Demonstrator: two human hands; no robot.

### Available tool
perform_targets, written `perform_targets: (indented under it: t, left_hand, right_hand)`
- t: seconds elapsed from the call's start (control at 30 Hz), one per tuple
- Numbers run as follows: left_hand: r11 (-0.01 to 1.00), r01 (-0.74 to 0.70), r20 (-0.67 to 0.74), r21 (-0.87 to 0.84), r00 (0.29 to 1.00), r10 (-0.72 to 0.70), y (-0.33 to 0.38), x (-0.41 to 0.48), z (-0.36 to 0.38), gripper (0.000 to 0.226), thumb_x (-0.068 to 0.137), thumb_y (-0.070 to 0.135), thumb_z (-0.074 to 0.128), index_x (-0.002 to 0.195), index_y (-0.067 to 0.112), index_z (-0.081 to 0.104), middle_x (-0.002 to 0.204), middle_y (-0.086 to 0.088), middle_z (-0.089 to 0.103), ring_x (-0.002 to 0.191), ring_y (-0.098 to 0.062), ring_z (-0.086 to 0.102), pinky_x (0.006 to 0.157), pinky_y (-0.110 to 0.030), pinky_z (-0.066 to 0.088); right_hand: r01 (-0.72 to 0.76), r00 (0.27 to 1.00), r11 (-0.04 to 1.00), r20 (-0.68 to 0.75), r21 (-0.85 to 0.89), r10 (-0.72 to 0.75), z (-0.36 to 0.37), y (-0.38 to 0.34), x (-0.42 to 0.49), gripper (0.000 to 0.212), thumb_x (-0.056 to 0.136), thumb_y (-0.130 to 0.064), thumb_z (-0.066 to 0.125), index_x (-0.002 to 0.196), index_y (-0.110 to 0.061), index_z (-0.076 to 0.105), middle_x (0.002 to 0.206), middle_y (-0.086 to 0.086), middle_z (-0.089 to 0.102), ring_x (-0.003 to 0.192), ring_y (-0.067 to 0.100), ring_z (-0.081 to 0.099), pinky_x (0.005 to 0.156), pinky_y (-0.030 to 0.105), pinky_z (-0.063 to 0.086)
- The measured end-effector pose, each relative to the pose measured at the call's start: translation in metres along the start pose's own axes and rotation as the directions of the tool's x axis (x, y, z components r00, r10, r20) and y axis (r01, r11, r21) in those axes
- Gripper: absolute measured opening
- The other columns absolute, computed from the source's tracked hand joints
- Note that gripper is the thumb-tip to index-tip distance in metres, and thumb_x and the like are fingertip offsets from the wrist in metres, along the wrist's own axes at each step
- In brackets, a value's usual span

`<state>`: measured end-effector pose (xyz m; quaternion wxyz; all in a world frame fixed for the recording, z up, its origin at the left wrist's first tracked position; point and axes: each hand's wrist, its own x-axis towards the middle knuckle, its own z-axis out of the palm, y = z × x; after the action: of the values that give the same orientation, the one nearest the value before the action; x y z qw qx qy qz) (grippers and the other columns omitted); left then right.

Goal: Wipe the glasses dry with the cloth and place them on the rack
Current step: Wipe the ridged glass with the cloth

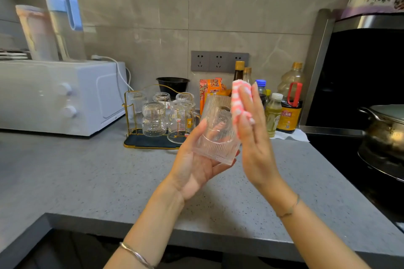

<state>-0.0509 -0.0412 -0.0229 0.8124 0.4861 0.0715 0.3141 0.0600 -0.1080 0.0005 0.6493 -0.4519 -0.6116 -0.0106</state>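
Observation:
A clear ribbed glass [216,135] is tilted in the air above the grey counter, its thick base toward me. My left hand [196,164] grips it from below and behind, fingers curled round its side. My right hand [255,137] presses a pink-and-white checked cloth [239,102] flat against the glass's right side with straight fingers. Behind them stands a gold wire rack [140,135] on a dark tray, with several clear glasses [154,119] upside down on it.
A white microwave [54,96] with jugs on top stands at the left. Sauce and oil bottles [289,107] line the wall at the right. A steel pot [387,131] sits on the black stove at far right. The counter edge [153,225] runs below my arms.

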Motion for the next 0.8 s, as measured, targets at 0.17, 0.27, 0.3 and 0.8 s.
perform_targets:
  t: [0.17, 0.27, 0.3, 0.8]
  left_hand:
    - [0.997, 0.046, -0.022, 0.064, 0.999, -0.045, 0.003, -0.003, -0.012, 0.099, 0.043, 0.055, 0.091, 0.127, 0.015, 0.059, 0.116, -0.012, 0.070, 0.093, -0.030, 0.069, 0.072, -0.038, 0.060]
    - [0.987, 0.082, -0.033, 0.140, 0.996, -0.078, 0.007, -0.006, -0.016, 0.100, 0.039, 0.056, 0.091, 0.125, 0.016, 0.059, 0.110, -0.009, 0.072, 0.092, -0.026, 0.070, 0.073, -0.040, 0.060]
    - [0.981, 0.098, -0.038, 0.168, 0.995, -0.093, 0.008, -0.008, -0.017, 0.101, 0.038, 0.056, 0.091, 0.125, 0.017, 0.059, 0.110, -0.008, 0.073, 0.093, -0.026, 0.070, 0.080, -0.044, 0.059]
    - [0.972, 0.177, -0.186, 0.153, 0.971, -0.148, 0.003, -0.007, -0.019, 0.074, 0.064, 0.057, 0.076, 0.126, 0.018, 0.062, 0.105, -0.006, 0.072, 0.084, -0.021, 0.069, 0.072, -0.033, 0.054]
  right_hand:
    - [-0.328, 0.940, 0.943, 0.126, 0.061, 0.318, -0.025, -0.012, 0.018, 0.042, 0.105, -0.026, 0.025, 0.107, -0.032, 0.066, 0.104, -0.020, 0.068, 0.093, -0.013, 0.059, 0.073, 0.008, 0.047]
    - [-0.437, 0.849, 0.876, 0.230, -0.204, 0.476, -0.034, -0.021, 0.025, 0.039, 0.103, -0.031, 0.032, 0.088, -0.029, 0.068, 0.076, -0.015, 0.069, 0.067, -0.008, 0.060, 0.058, 0.008, 0.041]
    - [-0.457, 0.812, 0.850, 0.267, -0.262, 0.519, -0.036, -0.024, 0.026, 0.038, 0.102, -0.031, 0.034, 0.083, -0.028, 0.067, 0.071, -0.014, 0.069, 0.066, -0.007, 0.060, 0.060, 0.010, 0.041]
    - [-0.196, 0.645, 0.904, 0.644, -0.380, 0.410, -0.051, -0.024, 0.016, 0.032, 0.069, -0.041, 0.074, 0.098, -0.042, 0.062, 0.091, -0.031, 0.069, 0.088, -0.012, 0.062, 0.072, 0.005, 0.044]
